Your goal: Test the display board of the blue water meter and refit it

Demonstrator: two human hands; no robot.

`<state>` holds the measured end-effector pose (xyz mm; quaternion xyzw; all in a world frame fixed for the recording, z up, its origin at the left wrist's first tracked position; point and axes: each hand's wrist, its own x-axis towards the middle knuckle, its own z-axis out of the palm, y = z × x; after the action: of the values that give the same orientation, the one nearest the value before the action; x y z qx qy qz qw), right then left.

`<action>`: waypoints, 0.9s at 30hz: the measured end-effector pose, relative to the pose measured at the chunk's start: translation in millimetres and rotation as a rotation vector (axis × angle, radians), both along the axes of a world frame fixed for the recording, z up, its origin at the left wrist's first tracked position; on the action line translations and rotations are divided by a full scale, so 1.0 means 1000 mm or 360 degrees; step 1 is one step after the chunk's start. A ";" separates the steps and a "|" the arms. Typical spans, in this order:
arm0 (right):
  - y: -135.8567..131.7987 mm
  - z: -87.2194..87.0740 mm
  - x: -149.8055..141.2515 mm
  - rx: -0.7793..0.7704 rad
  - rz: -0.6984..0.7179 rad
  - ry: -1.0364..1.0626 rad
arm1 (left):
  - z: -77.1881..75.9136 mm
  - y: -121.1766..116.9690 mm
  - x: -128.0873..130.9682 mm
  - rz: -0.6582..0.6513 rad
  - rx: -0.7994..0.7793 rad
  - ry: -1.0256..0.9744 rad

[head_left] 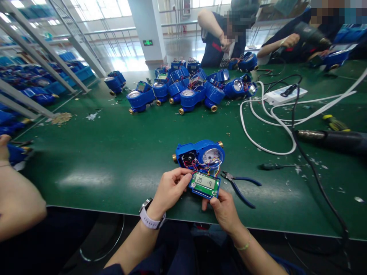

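A blue water meter (200, 153) with brass fittings lies open on the green table near its front edge, coloured wires spilling out. Its green display board (205, 184), reading digits, sits in a blue lid just in front of it. My left hand (169, 190) pinches the left edge of that board. My right hand (224, 210) grips the lid from below at its near right corner. Blue-handled pliers (240, 184) lie on the table just right of the board.
Several blue meters (186, 88) are heaped at the table's middle back. White cables (275, 114) and a power strip (283, 94) lie right, with a black tool (332, 138). Two people work across the table. Another person's arm (14, 194) is at left.
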<state>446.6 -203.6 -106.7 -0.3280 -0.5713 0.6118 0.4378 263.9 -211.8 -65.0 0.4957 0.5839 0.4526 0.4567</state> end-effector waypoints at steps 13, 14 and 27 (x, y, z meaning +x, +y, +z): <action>0.000 0.000 0.002 -0.0021 0.0011 -0.0104 | -0.002 -0.002 0.001 -0.0019 0.0014 0.0103; 0.000 0.001 0.002 -0.0014 0.0010 -0.0107 | -0.002 -0.002 0.000 -0.0024 0.0018 0.0129; -0.004 0.010 -0.005 0.0309 -0.0093 -0.0254 | 0.019 0.002 -0.001 -0.0042 0.0220 0.1046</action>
<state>441.5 -208.1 -97.0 -0.3481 -0.6510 0.5128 0.4383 262.9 -209.4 -46.2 0.6524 0.6614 0.3011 0.2152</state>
